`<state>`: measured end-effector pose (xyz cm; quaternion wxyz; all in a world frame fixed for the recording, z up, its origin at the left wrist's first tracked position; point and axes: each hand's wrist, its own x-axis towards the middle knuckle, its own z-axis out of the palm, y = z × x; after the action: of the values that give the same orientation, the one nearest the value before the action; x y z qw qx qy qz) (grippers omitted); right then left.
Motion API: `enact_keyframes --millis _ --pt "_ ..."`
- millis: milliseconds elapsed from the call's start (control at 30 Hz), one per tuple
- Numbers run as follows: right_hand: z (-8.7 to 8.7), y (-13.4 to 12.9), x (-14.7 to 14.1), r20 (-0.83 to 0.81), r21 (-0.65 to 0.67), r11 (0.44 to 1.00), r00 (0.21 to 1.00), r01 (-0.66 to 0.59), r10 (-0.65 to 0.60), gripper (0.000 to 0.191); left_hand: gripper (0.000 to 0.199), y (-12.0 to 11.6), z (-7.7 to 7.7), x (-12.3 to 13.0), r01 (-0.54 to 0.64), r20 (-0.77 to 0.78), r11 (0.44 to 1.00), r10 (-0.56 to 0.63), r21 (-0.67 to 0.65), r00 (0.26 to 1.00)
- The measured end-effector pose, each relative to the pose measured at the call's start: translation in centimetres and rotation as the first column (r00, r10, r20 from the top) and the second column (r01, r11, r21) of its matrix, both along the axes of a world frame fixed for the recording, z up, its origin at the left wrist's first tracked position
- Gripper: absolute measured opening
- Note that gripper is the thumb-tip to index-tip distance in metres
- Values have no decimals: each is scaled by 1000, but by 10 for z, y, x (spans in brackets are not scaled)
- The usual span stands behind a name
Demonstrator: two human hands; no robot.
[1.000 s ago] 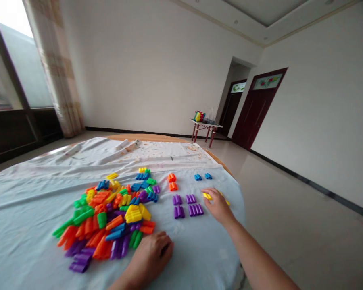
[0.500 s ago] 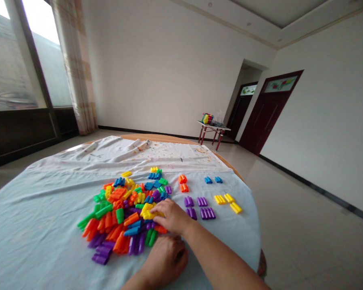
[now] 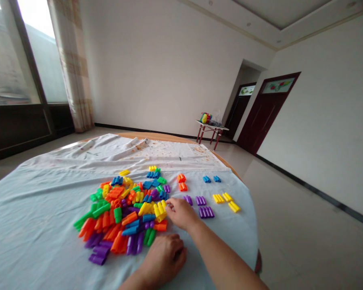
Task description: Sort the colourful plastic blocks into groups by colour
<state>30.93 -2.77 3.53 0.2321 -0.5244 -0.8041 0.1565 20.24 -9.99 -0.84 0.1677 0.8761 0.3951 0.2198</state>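
Reaching out over a pale blue cloth (image 3: 33, 213), a right hand (image 3: 181, 213) with fingers (image 3: 172, 205) held close together, tips just beside a yellow block (image 3: 160, 211) at the edge of a big heap of plastic blocks (image 3: 121, 213). Nearer the lower edge of the picture, a left hand (image 3: 165, 253) resting on the cloth just below the heap, fingers curled together, with no telling whether anything sits inside them. To the right of the heap, small tidy groups on the cloth: orange blocks (image 3: 182, 182), blue blocks (image 3: 211, 179), purple blocks (image 3: 205, 212) and yellow blocks (image 3: 225, 201). Beyond them, a creased, stained white sheet (image 3: 157, 151) over a round table (image 3: 157, 137) with a wooden rim. Farther off, on a shiny tiled floor (image 3: 299, 193), a small red-legged table (image 3: 211, 128) holding colourful toys (image 3: 204, 117). Along the white wall (image 3: 329, 100), two dark red doors (image 3: 261, 117); at the far left, a tall window (image 3: 27, 52) with a checked curtain (image 3: 71, 64).
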Motion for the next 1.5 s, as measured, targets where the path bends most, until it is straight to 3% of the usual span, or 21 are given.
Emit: enact_keyframes --millis 233,433,667,767,867,1033,1100,1233,1500 --pt "4 10 1 6 31 982 982 -187 187 49 22 1 3 -1 6 -4 999 -6 -43 1000" --pt "4 24 -4 147 3 939 928 -345 341 41 26 2 2 -1 13 -11 999 -14 -46 1000" --pt "1 30 -7 272 27 947 914 -320 301 35 29 5 1 -1 26 -23 998 -27 -65 999" --pt "5 26 -3 212 63 960 944 -273 254 30 30 6 1 -2 30 -20 997 -31 -76 999" --pt "15 19 18 51 148 974 985 -172 166 27 32 5 4 -2 33 -25 995 -36 -96 999" --pt "23 15 98 -132 245 955 982 164 -135 21 32 4 6 -1 32 -26 993 -35 -116 999" --pt "17 16 134 -76 280 920 961 276 -265 19 32 5 6 0 28 -18 993 -30 -115 999" --pt "-1 16 182 165 300 883 891 363 -422 18 32 5 4 -1 29 -9 992 -30 -121 1000" --pt "-14 20 191 343 260 891 827 371 -445 21 33 4 10 0 27 -5 989 -28 -144 1000"
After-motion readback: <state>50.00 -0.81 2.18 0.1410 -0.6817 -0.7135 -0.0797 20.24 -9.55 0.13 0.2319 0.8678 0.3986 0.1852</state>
